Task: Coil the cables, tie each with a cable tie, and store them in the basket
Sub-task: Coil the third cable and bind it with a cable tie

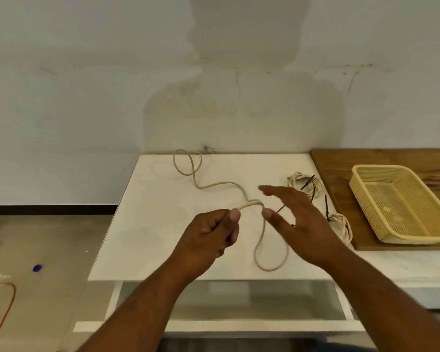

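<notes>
Now | left hand (211, 235) pinches cable (224, 183) | right hand (297, 219) spread wide, holding nothing | risk: unheld loop may spring loose

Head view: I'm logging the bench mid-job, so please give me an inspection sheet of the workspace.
Surface: white table, wooden board at right.
Job's things: basket empty on the board; far coil and near coil, both tied, beside it.
Clutter: blue scrap on floor.
Hands: left hand grips the loose cable; right hand open beside it.
Cables: loose cable snakes to far edge; orange cord on floor.
Surroundings: stained wall.
</notes>
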